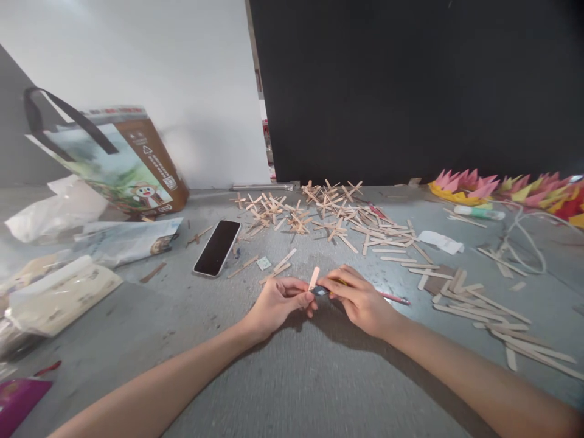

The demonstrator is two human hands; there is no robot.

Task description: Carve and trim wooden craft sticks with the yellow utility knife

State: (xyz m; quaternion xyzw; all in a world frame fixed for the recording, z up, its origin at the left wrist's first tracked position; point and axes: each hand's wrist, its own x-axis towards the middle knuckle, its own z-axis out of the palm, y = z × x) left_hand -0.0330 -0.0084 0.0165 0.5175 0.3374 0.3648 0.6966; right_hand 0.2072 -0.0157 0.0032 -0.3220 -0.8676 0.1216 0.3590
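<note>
Pinched upright in my left hand (275, 305) is a wooden craft stick (314, 277), with its rounded end pointing up. My right hand (364, 304) is closed around a small dark tool (321, 291) with a bit of yellow showing among the fingers. Its dark end meets or nearly meets the lower part of the stick; the exact contact is too small to tell. A few loose craft sticks (283, 261) and a small patterned square (263, 263) lie just beyond my left hand. Beside my right hand lies a thin red pencil-like rod (396, 298).
A black phone (217, 248) lies left of centre. Heaped craft sticks (335, 204) spread across the back, with more sticks (479, 304) at right. A paper bag (150, 164) and plastic packets (68, 292) stand or lie at left; paper petal crafts (465, 185), a glue stick (479, 212) and a cable (542, 243) at right.
</note>
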